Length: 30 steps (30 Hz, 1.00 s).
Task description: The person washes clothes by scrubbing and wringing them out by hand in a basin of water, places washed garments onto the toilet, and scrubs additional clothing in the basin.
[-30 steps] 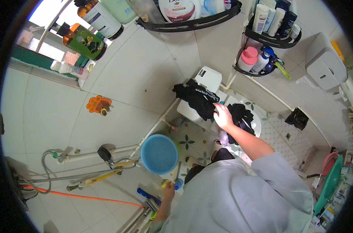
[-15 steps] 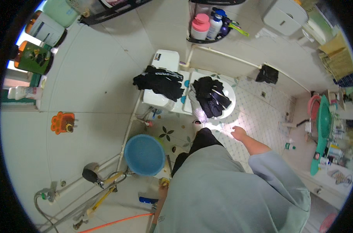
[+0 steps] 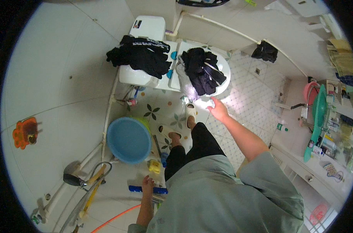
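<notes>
My right hand (image 3: 218, 110) reaches out below the front of the toilet, fingers apart with nothing visible in them. Nearest to it are the toilet's white lid (image 3: 225, 69) and a heap of dark clothes (image 3: 203, 72) lying there beside a pale plastic bag (image 3: 187, 83). More black clothing (image 3: 139, 56) is draped over the white tank (image 3: 147, 27). At the lower left, my left hand (image 3: 147, 184) hangs above a blue bar-shaped head (image 3: 159, 190), its fingers loosely apart. Just beyond them sits a yellow block-like thing (image 3: 154, 166), apart from the hand.
A blue basin (image 3: 128, 139) stands by the left wall, near a shower head (image 3: 72, 179) and hose. An orange hose (image 3: 116, 218) crosses the floor. My slippers (image 3: 190, 110) are on patterned tiles. At right are a green board-like thing (image 3: 319, 116) and a cluttered counter.
My left hand has come away from the yellow thing and is now over the blue bar. My right arm extends farther toward the toilet. The view has shifted, showing my feet.
</notes>
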Each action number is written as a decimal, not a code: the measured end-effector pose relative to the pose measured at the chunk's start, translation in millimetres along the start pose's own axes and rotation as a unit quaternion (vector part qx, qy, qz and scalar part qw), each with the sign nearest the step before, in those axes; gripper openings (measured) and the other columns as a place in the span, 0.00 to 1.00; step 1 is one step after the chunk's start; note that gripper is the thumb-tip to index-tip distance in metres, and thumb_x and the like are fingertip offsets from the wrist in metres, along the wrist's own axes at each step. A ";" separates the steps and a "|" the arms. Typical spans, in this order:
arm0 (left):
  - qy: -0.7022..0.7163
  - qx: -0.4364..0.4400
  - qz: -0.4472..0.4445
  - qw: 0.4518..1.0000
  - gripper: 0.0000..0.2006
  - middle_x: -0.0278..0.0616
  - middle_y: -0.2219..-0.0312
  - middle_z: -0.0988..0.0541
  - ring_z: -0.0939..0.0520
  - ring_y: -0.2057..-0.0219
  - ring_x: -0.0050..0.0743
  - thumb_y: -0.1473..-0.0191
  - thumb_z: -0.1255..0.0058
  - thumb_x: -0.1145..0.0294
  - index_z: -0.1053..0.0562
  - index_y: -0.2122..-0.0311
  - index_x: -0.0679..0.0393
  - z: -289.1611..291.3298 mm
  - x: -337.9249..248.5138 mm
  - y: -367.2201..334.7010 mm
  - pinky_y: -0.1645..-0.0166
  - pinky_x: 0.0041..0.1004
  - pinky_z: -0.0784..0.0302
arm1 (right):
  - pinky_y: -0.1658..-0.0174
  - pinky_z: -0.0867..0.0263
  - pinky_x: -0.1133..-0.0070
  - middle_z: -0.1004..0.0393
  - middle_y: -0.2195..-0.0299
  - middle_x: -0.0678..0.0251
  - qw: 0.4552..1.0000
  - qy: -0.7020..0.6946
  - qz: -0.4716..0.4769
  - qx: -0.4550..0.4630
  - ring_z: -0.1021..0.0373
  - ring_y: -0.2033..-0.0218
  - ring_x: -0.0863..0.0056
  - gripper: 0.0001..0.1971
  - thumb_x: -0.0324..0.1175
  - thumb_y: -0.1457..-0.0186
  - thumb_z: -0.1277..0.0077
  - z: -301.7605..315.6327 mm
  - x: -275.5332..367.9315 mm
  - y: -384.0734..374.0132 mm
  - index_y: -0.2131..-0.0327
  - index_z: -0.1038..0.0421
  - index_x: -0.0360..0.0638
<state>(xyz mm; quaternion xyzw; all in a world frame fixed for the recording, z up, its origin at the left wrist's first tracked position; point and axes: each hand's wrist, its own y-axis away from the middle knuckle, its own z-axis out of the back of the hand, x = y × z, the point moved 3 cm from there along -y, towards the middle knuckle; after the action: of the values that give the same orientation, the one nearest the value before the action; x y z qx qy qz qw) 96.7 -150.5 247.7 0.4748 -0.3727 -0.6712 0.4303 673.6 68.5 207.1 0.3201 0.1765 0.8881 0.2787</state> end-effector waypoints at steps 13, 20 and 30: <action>0.056 0.042 0.028 0.997 0.22 0.45 0.52 0.26 0.24 0.54 0.33 0.38 0.54 0.64 0.38 0.41 0.59 -140.4 -67.5 36.9 0.51 0.32 0.28 | 0.39 0.47 0.63 0.43 0.42 0.54 0.974 0.005 0.173 -0.144 0.48 0.39 0.54 0.33 0.33 0.56 0.45 -74.4 84.1 -116.1 0.44 0.40 0.42; 0.026 0.048 0.033 0.998 0.24 0.50 0.49 0.28 0.24 0.50 0.42 0.38 0.55 0.61 0.39 0.40 0.57 -152.5 -70.5 27.5 0.48 0.38 0.28 | 0.40 0.46 0.62 0.44 0.41 0.46 0.971 0.142 0.011 -0.194 0.44 0.42 0.48 0.54 0.41 0.63 0.33 -17.6 -35.3 -193.1 0.36 0.57 0.46; 0.031 0.027 0.025 0.999 0.22 0.47 0.52 0.26 0.23 0.53 0.36 0.38 0.55 0.63 0.38 0.41 0.58 -148.0 -68.0 3.9 0.51 0.35 0.27 | 0.52 0.34 0.71 0.26 0.57 0.53 0.980 -0.123 -0.014 -0.155 0.28 0.56 0.60 0.27 0.34 0.52 0.48 61.7 -90.2 -203.4 0.46 0.36 0.47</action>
<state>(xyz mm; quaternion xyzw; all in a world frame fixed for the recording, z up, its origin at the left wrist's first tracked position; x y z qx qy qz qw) 251.5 -102.1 232.7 0.4977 -0.3890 -0.6347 0.4452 850.2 181.1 109.8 0.3773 0.0060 0.8545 0.3569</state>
